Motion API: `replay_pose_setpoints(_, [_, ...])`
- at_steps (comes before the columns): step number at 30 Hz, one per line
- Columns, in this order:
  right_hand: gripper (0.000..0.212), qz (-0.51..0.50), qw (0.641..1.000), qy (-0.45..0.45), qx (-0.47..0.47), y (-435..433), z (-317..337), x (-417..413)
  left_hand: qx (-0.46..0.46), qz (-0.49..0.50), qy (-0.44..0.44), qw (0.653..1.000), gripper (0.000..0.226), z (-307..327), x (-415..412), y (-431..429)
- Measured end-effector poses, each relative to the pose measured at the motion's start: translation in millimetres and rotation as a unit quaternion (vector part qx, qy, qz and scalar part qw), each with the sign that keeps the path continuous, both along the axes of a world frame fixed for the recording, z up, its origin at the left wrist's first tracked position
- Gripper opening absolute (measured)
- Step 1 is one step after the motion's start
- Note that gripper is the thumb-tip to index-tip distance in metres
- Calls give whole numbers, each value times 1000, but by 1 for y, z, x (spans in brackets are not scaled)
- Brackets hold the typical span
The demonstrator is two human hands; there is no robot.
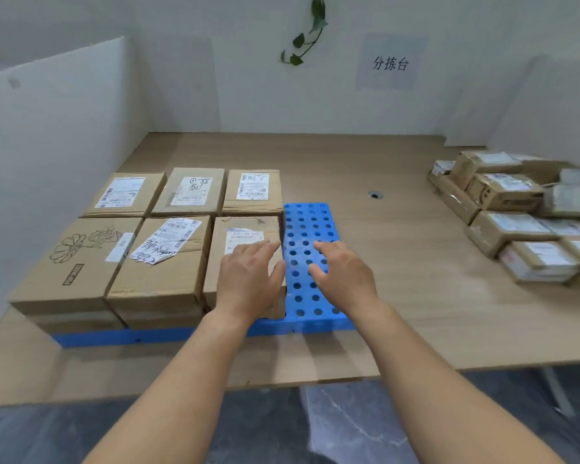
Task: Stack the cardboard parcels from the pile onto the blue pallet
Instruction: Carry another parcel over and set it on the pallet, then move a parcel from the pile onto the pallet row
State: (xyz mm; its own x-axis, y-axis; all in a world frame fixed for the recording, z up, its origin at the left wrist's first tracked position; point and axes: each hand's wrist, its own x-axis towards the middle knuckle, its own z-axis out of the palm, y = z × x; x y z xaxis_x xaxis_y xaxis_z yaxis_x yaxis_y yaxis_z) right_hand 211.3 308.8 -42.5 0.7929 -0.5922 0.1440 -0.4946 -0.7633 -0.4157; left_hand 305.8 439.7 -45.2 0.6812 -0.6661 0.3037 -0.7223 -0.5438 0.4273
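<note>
While the left hand (248, 279) lies flat on the top of the nearest parcel (241, 229), its fingers straight and lightly spread and its thumb at the box's right edge, nothing is gripped by it. The right hand (344, 272) is held just beside it, over the bare strip of the blue pallet (310, 229), with its fingers loosely spread and nothing held. Whether the pallet is touched by it cannot be told.

The pressed parcel is found at the near right corner of a block of six, set edge to edge, three across and two deep, on the left part of the pallet. A lower layer appears to be stacked beneath the front row. Only the right strip of the pallet is left uncovered. The pile (516, 222) of remaining parcels is seen well apart, at the right edge of the desk (399, 279).

The step in hand is judged to be the settling of this parcel into its row. For the next move, both hands would need to be lifted clear and carried right to the pile, where a parcel narrow enough for the bare strip should be chosen, gripped at both sides and set flush beside the block.
</note>
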Motion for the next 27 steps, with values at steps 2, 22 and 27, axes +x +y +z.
replay_pose_setpoints(2, [45,-6,1000,10,-28,-6,0,-14,7,-15,-11,1000,42,-1,-15,-12])
replay_pose_setpoints(22, [56,-95,991,7,-97,-157,8,-226,76,-97,-21,992,63,7,-210,-184])
replay_pose_setpoints(27, [57,-125,987,10,-101,-215,9,-304,105,-125,-26,986,64,7,-282,-246])
